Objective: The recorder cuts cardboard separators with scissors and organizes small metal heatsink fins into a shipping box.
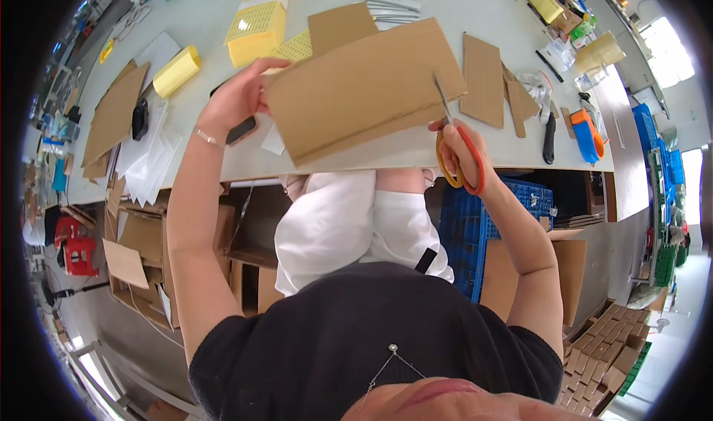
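Note:
My left hand (241,98) grips the left edge of a brown cardboard sheet (356,86), its thumb partly hidden behind the sheet. The sheet is held up over the front of the table, tilted, with a crease along its lower side. In my right hand (468,153) is a pair of scissors (441,90) with red and yellow handles. The blades point up and lie over the right end of the sheet; whether they have cut into it I cannot tell. Behind the sheet lies another cardboard piece (338,28), and a dark phone-like object (242,131) shows by my left wrist.
Cardboard strips (483,79) lie to the right, near a black-handled tool (549,138) and an orange and blue tape dispenser (587,135). Yellow perforated trays (258,23) stand at the back. Cardboard (115,116) and clear plastic sheets (148,161) lie left. Blue crates (464,250) sit below the table.

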The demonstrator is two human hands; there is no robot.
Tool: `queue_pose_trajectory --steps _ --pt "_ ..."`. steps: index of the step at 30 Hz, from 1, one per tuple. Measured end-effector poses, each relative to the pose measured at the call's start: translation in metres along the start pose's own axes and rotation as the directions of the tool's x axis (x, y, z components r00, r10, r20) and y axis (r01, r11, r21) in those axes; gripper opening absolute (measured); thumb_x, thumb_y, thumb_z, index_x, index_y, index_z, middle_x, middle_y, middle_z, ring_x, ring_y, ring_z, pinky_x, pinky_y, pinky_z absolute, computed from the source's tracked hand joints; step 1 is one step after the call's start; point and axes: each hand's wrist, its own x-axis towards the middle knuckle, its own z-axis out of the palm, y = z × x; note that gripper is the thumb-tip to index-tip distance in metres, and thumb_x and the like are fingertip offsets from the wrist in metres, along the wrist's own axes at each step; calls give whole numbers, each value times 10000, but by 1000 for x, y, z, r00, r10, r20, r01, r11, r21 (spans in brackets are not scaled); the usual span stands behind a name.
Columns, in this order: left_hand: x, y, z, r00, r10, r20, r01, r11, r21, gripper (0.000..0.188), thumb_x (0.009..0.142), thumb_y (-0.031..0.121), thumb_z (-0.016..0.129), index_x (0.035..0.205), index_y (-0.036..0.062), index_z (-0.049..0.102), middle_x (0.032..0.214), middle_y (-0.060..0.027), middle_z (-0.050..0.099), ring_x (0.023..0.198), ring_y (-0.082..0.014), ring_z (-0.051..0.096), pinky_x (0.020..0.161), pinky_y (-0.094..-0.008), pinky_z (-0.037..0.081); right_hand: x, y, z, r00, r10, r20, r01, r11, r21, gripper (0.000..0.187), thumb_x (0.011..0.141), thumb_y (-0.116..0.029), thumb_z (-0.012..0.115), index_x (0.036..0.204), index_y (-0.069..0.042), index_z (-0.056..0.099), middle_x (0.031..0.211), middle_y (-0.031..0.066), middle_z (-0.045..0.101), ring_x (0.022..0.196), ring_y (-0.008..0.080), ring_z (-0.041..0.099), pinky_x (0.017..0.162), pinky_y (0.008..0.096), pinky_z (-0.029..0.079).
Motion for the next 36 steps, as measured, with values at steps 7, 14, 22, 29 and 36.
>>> queue_pose_trajectory --steps 7,14,22,29,36 --pt "1 -49 20 941 31 -337 -4 997 80 383 904 145 612 1235 9 473 1044 -99 632 896 -197 655 792 -308 540 12 3 -5 982 -16 -187 19 1000 14 477 982 -425 447 1105 25 548 640 -6 474 475 51 421 446 190 318" --pt "4 -55 66 920 128 -371 -65 982 177 449 858 17 615 1270 7 436 947 -79 600 814 -151 621 769 -269 523 14 9 0 964 -4 -266 16 999 43 476 974 -429 467 1086 26 548 634 -7 468 478 47 412 449 190 316" --pt "8 -54 75 908 192 -372 -176 981 76 456 852 -36 595 1269 51 433 822 -40 579 675 -115 559 615 -230 464 16 11 -3 944 -40 -327 70 994 81 564 943 -508 500 1064 38 570 566 -26 431 465 50 376 440 214 289" --pt "-6 -41 72 913 216 -346 -233 972 -9 413 842 -40 587 1226 53 467 802 -32 573 615 -98 522 567 -213 433 22 9 0 958 -51 -283 79 993 88 597 936 -522 505 1079 54 571 582 -23 441 477 49 378 452 207 293" --pt "-11 -37 60 898 269 -349 -260 963 71 421 814 -48 623 1210 47 515 750 -8 544 593 -90 501 527 -203 385 22 3 4 956 -85 -282 116 989 96 539 937 -463 546 1121 43 568 587 -43 442 474 34 374 453 197 290"
